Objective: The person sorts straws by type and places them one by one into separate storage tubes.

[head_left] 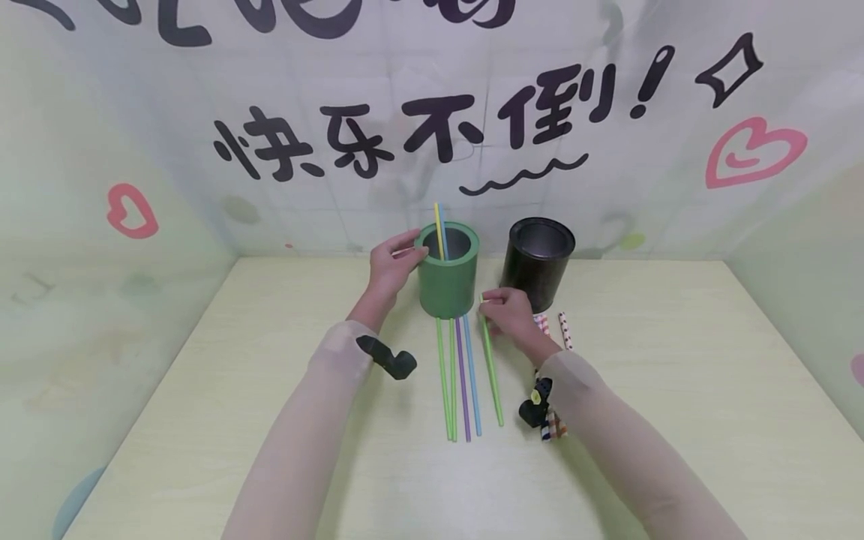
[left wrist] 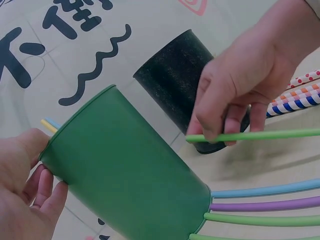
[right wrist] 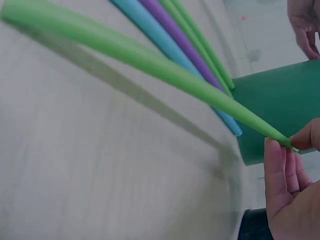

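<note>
At the back of the table my left hand [head_left: 394, 264] grips the rim of a green can [head_left: 448, 289], thumb over the edge and fingers along its outer side. A yellow straw [head_left: 440, 229] and a blue one stand inside the can, poking above the rim. My right hand [head_left: 511, 313] pinches a green straw [head_left: 492, 375] near its far end, between thumb and fingertips. In the right wrist view this straw slants up off the table, its shadow beneath it. Two more green straws, a purple straw [head_left: 462, 382] and a blue straw [head_left: 473, 382] lie side by side before the can.
A black can [head_left: 538, 262] stands right of the green one, behind my right hand. Patterned straws [head_left: 565, 330], some dotted and some striped, lie partly hidden under my right forearm. A white printed backdrop [head_left: 351, 217] rises behind the table [head_left: 223, 420].
</note>
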Demonstrator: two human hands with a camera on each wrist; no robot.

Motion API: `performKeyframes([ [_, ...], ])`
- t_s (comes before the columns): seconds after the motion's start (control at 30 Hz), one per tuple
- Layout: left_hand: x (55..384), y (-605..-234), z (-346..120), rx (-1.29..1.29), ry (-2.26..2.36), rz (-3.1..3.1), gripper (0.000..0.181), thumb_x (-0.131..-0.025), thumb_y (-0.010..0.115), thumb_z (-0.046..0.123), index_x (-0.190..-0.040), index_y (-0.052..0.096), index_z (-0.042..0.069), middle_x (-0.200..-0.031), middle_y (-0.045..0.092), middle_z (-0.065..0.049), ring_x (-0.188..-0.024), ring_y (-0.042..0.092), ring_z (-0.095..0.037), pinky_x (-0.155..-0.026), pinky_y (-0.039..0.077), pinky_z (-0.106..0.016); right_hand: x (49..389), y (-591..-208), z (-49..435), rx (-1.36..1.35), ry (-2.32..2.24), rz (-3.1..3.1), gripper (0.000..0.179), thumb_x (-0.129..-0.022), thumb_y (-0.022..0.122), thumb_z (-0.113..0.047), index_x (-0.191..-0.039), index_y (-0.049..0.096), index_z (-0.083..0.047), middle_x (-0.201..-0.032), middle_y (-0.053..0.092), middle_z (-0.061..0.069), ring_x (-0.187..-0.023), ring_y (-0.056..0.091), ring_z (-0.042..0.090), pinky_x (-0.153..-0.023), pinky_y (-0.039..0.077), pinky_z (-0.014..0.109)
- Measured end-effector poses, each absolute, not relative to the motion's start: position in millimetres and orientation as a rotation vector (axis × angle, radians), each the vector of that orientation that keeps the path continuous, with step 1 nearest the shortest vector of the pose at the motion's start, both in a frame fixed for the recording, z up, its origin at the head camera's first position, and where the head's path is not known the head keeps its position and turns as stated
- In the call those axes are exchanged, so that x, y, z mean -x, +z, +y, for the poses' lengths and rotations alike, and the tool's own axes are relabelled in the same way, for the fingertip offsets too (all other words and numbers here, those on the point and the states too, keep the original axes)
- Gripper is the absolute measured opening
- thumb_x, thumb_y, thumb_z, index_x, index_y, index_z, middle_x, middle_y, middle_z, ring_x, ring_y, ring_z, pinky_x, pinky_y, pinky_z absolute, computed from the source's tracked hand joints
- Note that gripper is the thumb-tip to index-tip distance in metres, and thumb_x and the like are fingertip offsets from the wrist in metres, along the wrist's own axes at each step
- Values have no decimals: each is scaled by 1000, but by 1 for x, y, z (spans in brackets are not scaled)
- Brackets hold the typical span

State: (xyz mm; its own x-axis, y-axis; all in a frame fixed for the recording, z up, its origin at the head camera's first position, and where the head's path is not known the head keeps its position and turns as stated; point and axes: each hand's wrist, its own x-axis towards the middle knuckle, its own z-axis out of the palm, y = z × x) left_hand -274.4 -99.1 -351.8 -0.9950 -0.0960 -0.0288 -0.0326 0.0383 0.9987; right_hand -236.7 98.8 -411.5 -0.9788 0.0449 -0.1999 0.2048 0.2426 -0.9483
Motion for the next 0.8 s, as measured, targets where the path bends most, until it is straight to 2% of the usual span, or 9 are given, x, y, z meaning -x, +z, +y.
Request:
performKeyframes([
  [0.23,276,-352,-100,-140,-2141,-2236,41,-83,66,9,-124,57,10,-120,52,-8,-107,53,-19,-85,51,-21,236,-387,97,-139,-1908,2337,36,-77,53,2,-112,59,5,-84,53,7,-70,55,15,-58,58,33],
  [0.6,275,-351,-100,-130,-2158,-2222,42,-83,66,8,-124,57,10,-121,53,-8,-107,53,-20,-84,51,-21,245,-344,98,38,-2072,2377,33,-78,52,2,-111,57,5,-84,54,5,-73,56,13,-61,58,35],
  [0.8,274,-352,-101,-132,-2144,-2231,41,-83,66,9,-123,57,11,-120,53,-7,-107,53,-19,-84,51,-21,258,-325,98,2,-2184,2380,34,-78,53,4,-111,57,2,-85,55,6,-75,57,18,-61,58,35],
])
